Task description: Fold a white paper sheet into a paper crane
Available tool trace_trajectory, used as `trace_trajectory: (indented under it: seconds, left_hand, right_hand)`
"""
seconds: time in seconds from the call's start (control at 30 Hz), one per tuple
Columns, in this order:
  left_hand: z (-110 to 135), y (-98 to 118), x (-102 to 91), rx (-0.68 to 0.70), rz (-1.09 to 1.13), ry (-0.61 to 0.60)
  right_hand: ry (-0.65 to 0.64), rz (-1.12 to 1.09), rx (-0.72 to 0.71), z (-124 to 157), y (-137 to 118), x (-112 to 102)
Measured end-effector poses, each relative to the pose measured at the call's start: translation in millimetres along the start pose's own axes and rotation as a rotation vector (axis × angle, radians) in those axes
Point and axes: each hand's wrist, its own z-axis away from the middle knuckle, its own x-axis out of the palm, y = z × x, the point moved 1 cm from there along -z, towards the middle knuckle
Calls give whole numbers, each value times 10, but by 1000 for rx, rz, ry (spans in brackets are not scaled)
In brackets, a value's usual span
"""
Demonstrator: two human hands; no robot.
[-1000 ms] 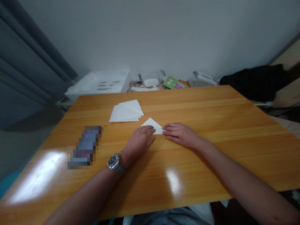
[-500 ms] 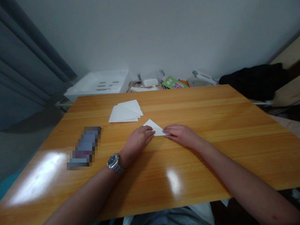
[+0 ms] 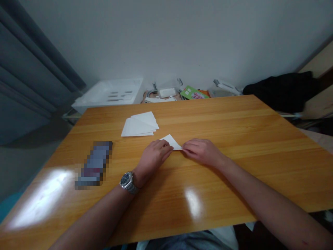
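Note:
A small sheet of white paper [image 3: 172, 142], folded to a pointed shape, lies on the wooden table between my hands, its tip facing away from me. My left hand [image 3: 155, 154], with a metal watch [image 3: 127, 181] on the wrist, grips the paper's left side with fingers bent over it. At the right corner, my right hand [image 3: 199, 150] pinches the paper between thumb and fingers. The fingers cover both lower corners of the sheet.
Several loose white sheets [image 3: 140, 124] overlap beyond my left hand. A pixelated phone-like object [image 3: 95, 165] lies at the left of the table [image 3: 234, 121]. Behind the far edge are a white foam tray [image 3: 104, 92], a green booklet [image 3: 194, 92] and a black cloth [image 3: 278, 90].
My right hand's fingers have closed together on the paper's right corner. The paper's tip has shifted slightly right, and less of the paper shows. My left hand has barely moved.

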Motion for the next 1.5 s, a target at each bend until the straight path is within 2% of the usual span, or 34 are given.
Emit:
trace_trajectory:
  seconds: [0.13,0.3,0.43,0.73,0.8,0.97,1.07,1.17,1.33,1.5]
  left_hand:
    - [8,2,-24,-14,1,18]
    - [28,0,-35,-66,105,112]
    - [42,40,-40,-79,261,183]
    - [29,133,-23,-81,480,271]
    - [27,134,-18,-87,492,295]
    - [24,127,-25,-93,425,352]
    - [19,123,-22,-73,358,317]
    - [19,121,-3,-25,295,223]
    - [23,124,64,127,200,-30]
    - [37,123,145,206,155,-171]
  right_hand:
    - [75,-142,10,3,-30,-35]
    - [110,-333,90,10,52,-18]
    - [134,-381,125,5,89,30]
    - [181,-487,137,-26,-83,2]
    - [227,-532,193,-20,-92,-4]
    - [280,-715,472,-16,-40,-29]
    - [249,-723,554,-11,50,2]
    - [172,-631,577,9,141,72]
    - [90,-436,484,3,168,118]
    - [36,-203,415,-30,149,96]
